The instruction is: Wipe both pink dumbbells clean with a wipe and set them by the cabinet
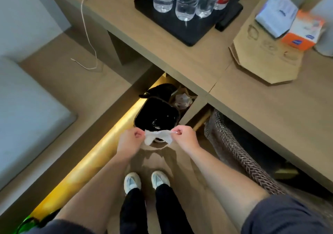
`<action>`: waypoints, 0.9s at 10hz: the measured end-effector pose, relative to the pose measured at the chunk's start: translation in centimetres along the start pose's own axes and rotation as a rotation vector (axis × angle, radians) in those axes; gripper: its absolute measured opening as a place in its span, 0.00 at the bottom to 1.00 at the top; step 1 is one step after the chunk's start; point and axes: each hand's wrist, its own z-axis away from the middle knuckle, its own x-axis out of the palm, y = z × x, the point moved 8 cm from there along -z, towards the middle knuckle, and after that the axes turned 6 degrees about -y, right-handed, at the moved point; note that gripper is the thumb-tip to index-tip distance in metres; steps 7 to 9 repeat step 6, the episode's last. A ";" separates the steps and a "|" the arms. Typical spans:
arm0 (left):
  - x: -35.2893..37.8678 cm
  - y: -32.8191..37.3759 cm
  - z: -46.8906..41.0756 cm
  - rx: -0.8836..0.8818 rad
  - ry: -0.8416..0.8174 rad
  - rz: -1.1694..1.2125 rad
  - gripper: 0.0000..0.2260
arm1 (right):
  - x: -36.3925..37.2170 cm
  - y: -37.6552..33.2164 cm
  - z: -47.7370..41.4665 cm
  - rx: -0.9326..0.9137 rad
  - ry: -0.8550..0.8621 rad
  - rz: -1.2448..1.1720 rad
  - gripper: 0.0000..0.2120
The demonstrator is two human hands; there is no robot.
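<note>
The left hand (130, 140) and right hand (185, 137) each pinch one end of the wipe (156, 136), mid-frame over the bin (158, 107), maybe to drop it in. The pink dumbbells are out of sight.

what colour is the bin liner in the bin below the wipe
Black and glossy; the bin liner shows in the head view, just beyond the white wipe.

We take this for a hotel room or a bedroom. A white-sheeted bed (27, 116) sits at the left on a wooden platform edged by a warm light strip (100, 151). A long wooden worktop (252, 111) carries a black tray (189, 35) of water bottles (185, 3) and tissue boxes (302, 33). A small lined bin (156, 115) stands beneath it, near a woven chair (234, 143).
</note>
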 end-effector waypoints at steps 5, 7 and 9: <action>7.1 -7.9 -19.0 -0.059 -0.203 -0.288 0.26 | 10.8 8.2 -16.7 0.179 -0.285 0.113 0.38; 6.7 -7.4 -17.5 -0.054 -0.280 -0.401 0.36 | 9.9 8.4 -15.2 0.158 -0.327 0.270 0.43; 6.7 -7.4 -17.5 -0.054 -0.280 -0.401 0.36 | 9.9 8.4 -15.2 0.158 -0.327 0.270 0.43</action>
